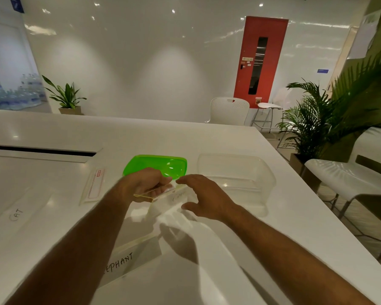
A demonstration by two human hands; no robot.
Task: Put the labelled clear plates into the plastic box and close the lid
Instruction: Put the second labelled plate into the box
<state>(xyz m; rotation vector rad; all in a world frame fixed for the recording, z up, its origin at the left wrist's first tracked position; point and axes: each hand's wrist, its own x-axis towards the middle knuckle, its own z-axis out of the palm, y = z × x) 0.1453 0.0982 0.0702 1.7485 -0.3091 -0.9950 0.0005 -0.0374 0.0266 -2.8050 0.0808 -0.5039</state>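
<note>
My left hand (144,183) grips a clear plate (163,193) by its left end and holds it tilted above the white table. My right hand (204,198) hovers open over the plate's right part, fingers spread; its label there is blurred. The clear plastic box (238,181) stands open to the right of my hands. Its green lid (156,166) lies flat just beyond my left hand. Other clear plates lie on the table: one marked CAT (20,213) at the left, one marked ELEPHANT (128,258) near me, and one with a red-framed label (94,184).
The white table (207,139) has a long dark slot (42,150) at the far left. Its right edge runs diagonally past the box. White chairs (350,181) and potted palms (330,119) stand to the right of the table.
</note>
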